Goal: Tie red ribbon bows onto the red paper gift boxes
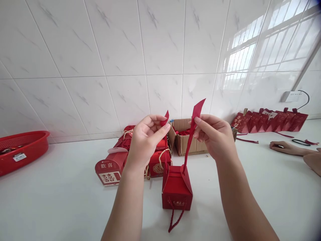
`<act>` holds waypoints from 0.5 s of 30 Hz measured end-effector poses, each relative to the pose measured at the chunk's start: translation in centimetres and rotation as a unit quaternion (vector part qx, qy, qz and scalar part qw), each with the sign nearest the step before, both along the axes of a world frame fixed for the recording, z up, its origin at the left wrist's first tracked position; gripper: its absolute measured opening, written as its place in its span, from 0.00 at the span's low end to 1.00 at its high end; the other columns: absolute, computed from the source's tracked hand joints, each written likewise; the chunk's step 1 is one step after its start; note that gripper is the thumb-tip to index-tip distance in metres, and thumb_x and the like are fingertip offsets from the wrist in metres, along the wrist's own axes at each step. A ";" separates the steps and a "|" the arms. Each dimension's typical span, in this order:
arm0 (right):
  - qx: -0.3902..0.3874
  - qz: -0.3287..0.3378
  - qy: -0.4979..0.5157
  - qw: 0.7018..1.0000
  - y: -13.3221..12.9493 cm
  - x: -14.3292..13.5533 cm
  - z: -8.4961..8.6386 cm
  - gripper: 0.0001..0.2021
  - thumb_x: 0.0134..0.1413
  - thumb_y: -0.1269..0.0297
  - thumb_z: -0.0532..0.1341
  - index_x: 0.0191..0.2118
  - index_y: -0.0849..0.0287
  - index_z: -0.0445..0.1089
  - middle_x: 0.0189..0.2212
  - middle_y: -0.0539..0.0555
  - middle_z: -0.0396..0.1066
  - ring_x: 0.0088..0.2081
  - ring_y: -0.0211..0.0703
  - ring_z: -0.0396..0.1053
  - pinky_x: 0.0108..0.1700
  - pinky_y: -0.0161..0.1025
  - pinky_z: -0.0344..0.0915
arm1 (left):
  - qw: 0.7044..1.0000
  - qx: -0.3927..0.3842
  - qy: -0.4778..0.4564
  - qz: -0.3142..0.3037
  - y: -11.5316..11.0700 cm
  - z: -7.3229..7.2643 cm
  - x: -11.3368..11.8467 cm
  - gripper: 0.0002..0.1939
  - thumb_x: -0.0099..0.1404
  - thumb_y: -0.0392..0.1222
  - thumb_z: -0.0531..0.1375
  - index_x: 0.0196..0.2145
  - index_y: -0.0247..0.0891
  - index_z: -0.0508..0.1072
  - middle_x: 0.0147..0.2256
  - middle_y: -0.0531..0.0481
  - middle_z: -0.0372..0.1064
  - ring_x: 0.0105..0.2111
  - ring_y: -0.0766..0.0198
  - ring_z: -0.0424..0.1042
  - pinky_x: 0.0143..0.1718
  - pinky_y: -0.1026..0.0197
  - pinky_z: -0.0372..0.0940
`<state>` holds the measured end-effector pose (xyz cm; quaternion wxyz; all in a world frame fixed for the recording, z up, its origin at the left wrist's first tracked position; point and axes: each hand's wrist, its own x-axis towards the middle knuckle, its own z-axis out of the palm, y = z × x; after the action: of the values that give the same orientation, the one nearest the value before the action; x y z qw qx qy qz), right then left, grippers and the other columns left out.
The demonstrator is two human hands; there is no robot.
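A small red gift box [177, 187] stands on the white table in front of me, its top flaps folded up. A red ribbon [190, 144] threads through holes at the top of the box, and its two ends rise apart. My left hand [147, 137] pinches one end between thumb and forefinger. The other end is pinched by my right hand [213, 134], with its slanted tip sticking up above the fingers. A dark red cord handle [175, 222] hangs down the front of the box onto the table.
Behind my hands are a cardboard box [193, 147] of red items and several red boxes with cord [157, 164]. A red box with white panel [109, 172] sits left. A red plastic basket [32, 147], red packets [271, 120], black scissors [301, 142] and another person's hand [283, 146] flank these.
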<state>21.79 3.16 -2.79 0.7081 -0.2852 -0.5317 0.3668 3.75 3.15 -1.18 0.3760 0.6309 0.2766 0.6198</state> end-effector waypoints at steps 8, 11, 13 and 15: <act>-0.037 -0.041 -0.013 0.998 -0.8 -0.4 0.3 0.08 0.45 0.58 0.69 0.28 0.56 0.75 0.14 0.46 0.63 0.18 0.32 0.60 0.18 0.31 0.55 | 0.993 0.050 0.015 0.106 -0.6 0.1 -0.1 0.05 0.55 0.37 0.65 0.33 0.39 0.76 0.31 0.51 0.74 0.32 0.67 0.71 0.32 0.66 0.66; -0.024 -0.057 -0.017 0.998 -0.6 -0.5 0.2 0.08 0.43 0.57 0.69 0.28 0.55 0.75 0.14 0.46 0.62 0.18 0.33 0.59 0.18 0.32 0.53 | 0.983 0.050 0.022 0.173 -0.9 0.4 0.1 0.04 0.54 0.38 0.66 0.29 0.39 0.77 0.30 0.50 0.75 0.29 0.65 0.71 0.28 0.65 0.66; -0.015 -0.067 -0.023 0.997 -0.5 -0.5 0.0 0.09 0.43 0.56 0.69 0.28 0.56 0.75 0.14 0.46 0.62 0.18 0.33 0.59 0.17 0.32 0.52 | 0.980 0.051 0.019 0.194 -1.0 0.5 0.3 0.03 0.53 0.39 0.66 0.28 0.39 0.77 0.29 0.50 0.75 0.28 0.65 0.72 0.27 0.65 0.66; -0.011 -0.072 -0.031 0.997 -0.4 -0.5 -0.1 0.09 0.43 0.56 0.69 0.27 0.56 0.75 0.15 0.47 0.62 0.18 0.33 0.59 0.17 0.32 0.52 | 0.978 0.060 0.012 0.201 -1.0 0.5 0.4 0.02 0.53 0.38 0.66 0.28 0.39 0.77 0.28 0.50 0.75 0.28 0.65 0.72 0.28 0.65 0.67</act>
<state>21.26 2.71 -2.84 0.7128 -0.3414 -0.5272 0.3120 4.10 2.12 -0.63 0.2021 0.5912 0.3646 0.6905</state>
